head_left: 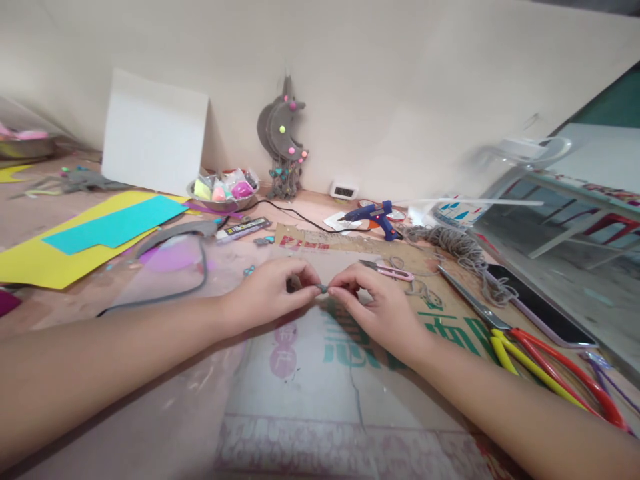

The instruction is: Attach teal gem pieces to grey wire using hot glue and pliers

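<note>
In the middle of the view, my left hand (280,283) and my right hand (377,303) meet fingertip to fingertip. Both are closed in a pinch on a small grey piece (323,289), mostly covered by the fingers; its exact kind I cannot make out. A thin grey strand (357,390) trails over the printed cardboard (320,393) below them. Just beyond my right hand lie pink thread snips (390,271). A little blue-and-grey bit (249,270) rests beside my left hand.
A blue glue gun (373,215) stands behind the hands. To the right are tangled grey yarn (450,243), large scissors (510,328) and a phone (545,303). Yellow sheet (30,257) and turquoise sheet (117,225) lie left. Behind them sits a bowl (200,201); a grey moon ornament (280,130) is by the wall.
</note>
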Demonstrator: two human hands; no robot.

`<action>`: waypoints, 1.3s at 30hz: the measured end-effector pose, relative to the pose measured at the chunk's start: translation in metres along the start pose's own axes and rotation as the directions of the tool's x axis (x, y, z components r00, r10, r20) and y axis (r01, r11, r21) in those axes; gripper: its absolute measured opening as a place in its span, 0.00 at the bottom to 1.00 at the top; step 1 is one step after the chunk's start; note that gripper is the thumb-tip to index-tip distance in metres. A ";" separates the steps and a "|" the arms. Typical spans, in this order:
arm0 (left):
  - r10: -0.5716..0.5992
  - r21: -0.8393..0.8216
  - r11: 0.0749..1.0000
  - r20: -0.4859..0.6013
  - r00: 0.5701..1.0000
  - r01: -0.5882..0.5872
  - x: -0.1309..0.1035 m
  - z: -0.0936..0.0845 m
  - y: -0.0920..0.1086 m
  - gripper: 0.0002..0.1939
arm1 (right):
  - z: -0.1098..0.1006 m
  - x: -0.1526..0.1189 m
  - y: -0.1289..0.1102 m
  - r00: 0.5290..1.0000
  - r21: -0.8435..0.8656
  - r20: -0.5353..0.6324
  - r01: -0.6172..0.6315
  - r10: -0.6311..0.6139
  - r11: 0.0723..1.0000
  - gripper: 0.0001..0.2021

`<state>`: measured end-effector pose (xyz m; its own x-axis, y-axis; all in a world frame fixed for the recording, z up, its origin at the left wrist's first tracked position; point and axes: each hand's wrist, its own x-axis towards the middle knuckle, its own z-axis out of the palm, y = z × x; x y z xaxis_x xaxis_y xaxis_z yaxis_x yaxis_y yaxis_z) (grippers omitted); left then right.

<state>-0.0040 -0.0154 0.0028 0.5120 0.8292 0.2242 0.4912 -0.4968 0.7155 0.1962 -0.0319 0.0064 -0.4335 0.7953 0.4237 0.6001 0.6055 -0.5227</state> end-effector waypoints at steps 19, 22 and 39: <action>-0.080 -0.096 0.992 0.026 0.996 0.082 0.002 -0.003 0.005 0.06 | 0.002 -0.004 0.007 0.999 0.111 -0.032 -0.037 0.041 0.993 0.17; -0.067 -0.108 0.992 0.029 0.997 0.070 0.003 -0.003 0.004 0.07 | 0.002 -0.002 0.008 1.000 0.029 -0.017 -0.011 0.011 1.000 0.11; 0.012 -0.030 0.999 0.042 0.999 -0.010 0.000 0.000 0.000 0.08 | -0.001 0.002 0.004 0.998 -0.001 0.032 0.062 -0.062 0.998 0.05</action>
<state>-0.0037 -0.0155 0.0029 0.5470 0.8118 0.2044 0.4644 -0.4974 0.7327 0.1982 -0.0276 0.0055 -0.4909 0.7570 0.4312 0.5730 0.6534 -0.4947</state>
